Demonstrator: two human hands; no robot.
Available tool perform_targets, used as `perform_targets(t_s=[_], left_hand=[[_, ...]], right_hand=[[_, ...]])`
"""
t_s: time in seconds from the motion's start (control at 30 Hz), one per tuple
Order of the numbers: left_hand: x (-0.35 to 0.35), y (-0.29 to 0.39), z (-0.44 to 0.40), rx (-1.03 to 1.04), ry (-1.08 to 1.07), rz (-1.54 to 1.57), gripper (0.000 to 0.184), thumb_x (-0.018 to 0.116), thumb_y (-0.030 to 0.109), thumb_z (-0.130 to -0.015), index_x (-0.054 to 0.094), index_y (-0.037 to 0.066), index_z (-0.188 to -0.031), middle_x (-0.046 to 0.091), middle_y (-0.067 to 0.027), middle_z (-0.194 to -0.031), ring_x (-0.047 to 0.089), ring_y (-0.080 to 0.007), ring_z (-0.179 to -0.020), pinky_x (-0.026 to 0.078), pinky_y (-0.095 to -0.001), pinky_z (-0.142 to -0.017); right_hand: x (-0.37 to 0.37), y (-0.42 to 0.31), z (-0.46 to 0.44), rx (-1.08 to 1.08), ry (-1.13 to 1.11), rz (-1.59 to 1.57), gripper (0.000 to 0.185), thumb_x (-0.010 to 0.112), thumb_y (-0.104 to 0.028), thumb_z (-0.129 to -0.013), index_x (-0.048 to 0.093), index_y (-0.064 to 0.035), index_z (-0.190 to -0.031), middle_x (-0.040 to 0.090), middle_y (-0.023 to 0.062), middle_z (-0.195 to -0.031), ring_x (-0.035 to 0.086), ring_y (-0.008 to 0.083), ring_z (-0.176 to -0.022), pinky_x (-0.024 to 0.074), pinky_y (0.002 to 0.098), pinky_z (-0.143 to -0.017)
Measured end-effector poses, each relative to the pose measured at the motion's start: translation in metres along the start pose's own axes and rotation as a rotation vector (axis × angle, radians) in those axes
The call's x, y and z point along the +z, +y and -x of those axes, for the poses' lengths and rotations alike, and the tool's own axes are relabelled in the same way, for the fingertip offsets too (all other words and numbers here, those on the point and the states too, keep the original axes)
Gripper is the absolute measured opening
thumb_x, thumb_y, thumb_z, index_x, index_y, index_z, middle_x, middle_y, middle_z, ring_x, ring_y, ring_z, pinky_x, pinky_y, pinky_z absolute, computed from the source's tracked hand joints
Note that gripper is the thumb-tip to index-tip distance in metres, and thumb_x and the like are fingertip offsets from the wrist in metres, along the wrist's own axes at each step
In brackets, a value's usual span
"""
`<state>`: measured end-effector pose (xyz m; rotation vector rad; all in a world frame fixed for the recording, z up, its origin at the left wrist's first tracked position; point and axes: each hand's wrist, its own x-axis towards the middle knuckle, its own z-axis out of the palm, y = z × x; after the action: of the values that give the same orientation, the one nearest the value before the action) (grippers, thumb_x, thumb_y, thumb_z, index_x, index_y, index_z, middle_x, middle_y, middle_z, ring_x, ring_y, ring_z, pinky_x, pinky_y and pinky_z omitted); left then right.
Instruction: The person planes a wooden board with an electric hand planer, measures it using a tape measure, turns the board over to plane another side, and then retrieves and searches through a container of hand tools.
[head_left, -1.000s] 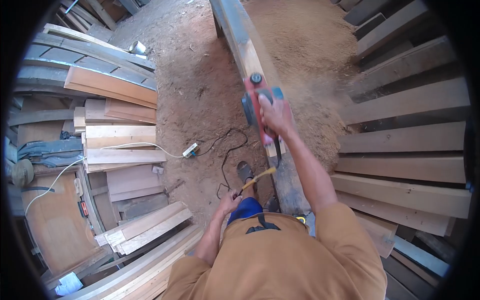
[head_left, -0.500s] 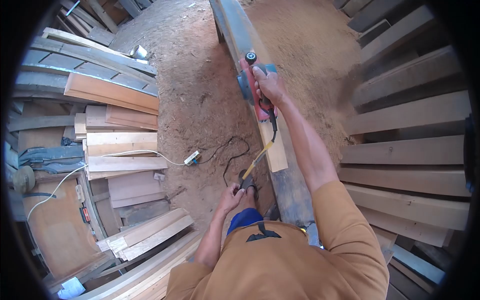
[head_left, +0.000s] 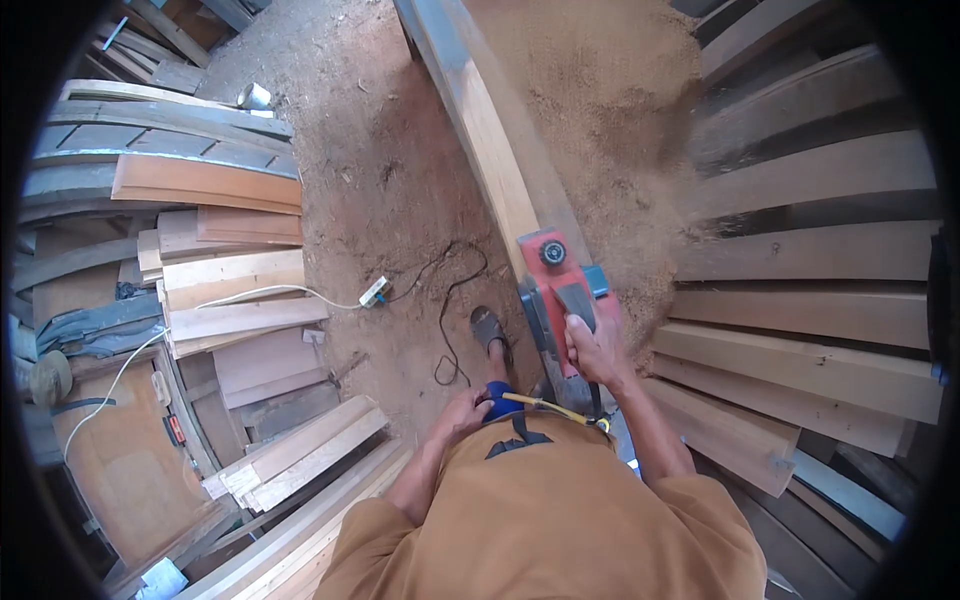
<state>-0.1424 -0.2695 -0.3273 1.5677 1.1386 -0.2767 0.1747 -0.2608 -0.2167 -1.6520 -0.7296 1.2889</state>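
Note:
My right hand [head_left: 598, 348] is wrapped round the grey handle of a red electric planer [head_left: 538, 248], which has a black knob at its front. The planer rests at the near end of a pale wooden board [head_left: 492, 150], and its underside is hidden. That board lies along a long, narrow bench [head_left: 432, 35]. Near my waist, my left hand [head_left: 463, 414] is closed on the planer's power cord [head_left: 545, 404], whose yellow-wrapped part stretches across to the tool.
A white power strip [head_left: 374, 292] lies on the dirt floor with a black cable looping from it. Stacked boards [head_left: 250, 270] fill the left side; long planks [head_left: 810, 250] line the right. Sawdust [head_left: 620, 110] covers the ground beyond the bench. My sandalled foot [head_left: 488, 328] stands beside the bench.
My right hand has drawn the planer back along the board toward my body, baring the board's far part. My left hand has moved slightly down toward my waist, still with the cord.

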Motion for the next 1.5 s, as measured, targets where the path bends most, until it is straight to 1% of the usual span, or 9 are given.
perform_targets(t_s=[0.2,0.27,0.33,0.5,0.73,0.8,1.2,1.3,1.5], left_hand=[[0.002,-0.013,-0.021,0.019,0.022,-0.02,0.029,0.065,0.025,-0.092,0.07,0.002,-0.11,0.07,-0.0263,-0.103,0.068,-0.0417,-0.096,0.053,-0.0473,-0.085],[-0.002,-0.02,-0.031,0.071,0.111,-0.011,0.025,0.065,0.023,-0.093,0.068,0.003,-0.108,0.069,-0.0183,-0.091,0.067,-0.0318,-0.084,0.052,-0.042,-0.076],[-0.009,-0.018,-0.034,0.066,0.207,0.079,0.023,0.065,0.022,-0.096,0.067,0.003,-0.109,0.067,-0.0096,-0.08,0.063,-0.0204,-0.075,0.05,-0.0366,-0.069],[-0.019,-0.025,-0.05,0.132,0.29,0.263,0.013,0.06,0.016,-0.101,0.061,0.004,-0.105,0.057,0.001,-0.075,0.054,-0.0091,-0.067,0.044,-0.0283,-0.06],[-0.019,-0.016,-0.037,0.232,0.274,0.439,0.011,0.06,0.013,-0.101,0.06,0.003,-0.105,0.055,0.003,-0.075,0.051,-0.007,-0.066,0.042,-0.0253,-0.058],[-0.02,-0.009,-0.029,0.2,0.237,0.396,0.014,0.061,0.014,-0.099,0.063,0.004,-0.109,0.06,-0.0012,-0.08,0.055,-0.0101,-0.072,0.046,-0.029,-0.065],[-0.001,0.011,0.004,0.156,0.149,0.667,0.009,0.057,0.009,-0.097,0.064,0.003,-0.101,0.057,0.0032,-0.081,0.051,-0.0067,-0.072,0.044,-0.0256,-0.065],[0.006,0.009,0.007,0.196,0.17,0.575,0.008,0.058,0.009,-0.096,0.064,0.003,-0.096,0.057,0.0031,-0.079,0.051,-0.0065,-0.071,0.043,-0.0256,-0.064],[0.008,0.011,0.02,0.076,0.058,0.437,0.01,0.059,0.012,-0.093,0.065,0.005,-0.09,0.059,0.0034,-0.078,0.052,-0.0062,-0.072,0.044,-0.0262,-0.063]], right_hand=[[0.011,-0.02,-0.051,-0.076,0.032,0.192,0.044,0.057,-0.041,-0.098,0.061,-0.0001,-0.112,0.061,0.0086,-0.067,0.061,0.0171,-0.059,0.0476,0.0369,-0.055],[0.025,-0.04,-0.102,-0.138,0.067,0.056,0.037,0.056,-0.039,-0.101,0.063,-0.0029,-0.097,0.058,0.0004,-0.066,0.055,0.0101,-0.053,0.0464,0.0292,-0.05],[0.032,-0.077,-0.152,-0.136,0.052,0.137,0.038,0.058,-0.04,-0.1,0.066,-0.003,-0.094,0.061,0.0012,-0.066,0.057,0.0104,-0.054,0.0477,0.0293,-0.051],[0.041,-0.124,-0.224,-0.085,0.018,0.17,0.04,0.06,-0.043,-0.1,0.067,-0.004,-0.095,0.061,0.0008,-0.067,0.058,0.0095,-0.054,0.0468,0.0283,-0.049],[0.014,-0.107,-0.163,-0.062,0.047,-0.15,0.038,0.057,-0.043,-0.103,0.065,-0.006,-0.106,0.054,-0.0034,-0.068,0.049,0.0068,-0.052,0.0414,0.0248,-0.046],[0.002,-0.1,-0.133,-0.077,0.073,-0.165,0.042,0.058,-0.045,-0.101,0.067,-0.0062,-0.113,0.055,-0.0032,-0.068,0.051,0.0081,-0.052,0.0412,0.0275,-0.046],[-0.058,-0.04,-0.039,-0.075,0.268,-0.09,0.046,0.064,-0.049,-0.097,0.063,-0.0045,-0.087,0.058,-0.0002,-0.066,0.056,0.0095,-0.054,0.0448,0.0264,-0.048],[-0.064,-0.015,-0.026,-0.005,0.263,0.008,0.039,0.058,-0.044,-0.102,0.068,-0.0105,-0.119,0.057,-0.0049,-0.071,0.053,0.006,-0.054,0.0445,0.0236,-0.048],[-0.057,0.028,-0.004,0.122,0.243,0.022,0.04,0.06,-0.047,-0.1,0.069,-0.0113,-0.116,0.06,-0.0035,-0.071,0.055,0.0071,-0.056,0.0461,0.0252,-0.05]])
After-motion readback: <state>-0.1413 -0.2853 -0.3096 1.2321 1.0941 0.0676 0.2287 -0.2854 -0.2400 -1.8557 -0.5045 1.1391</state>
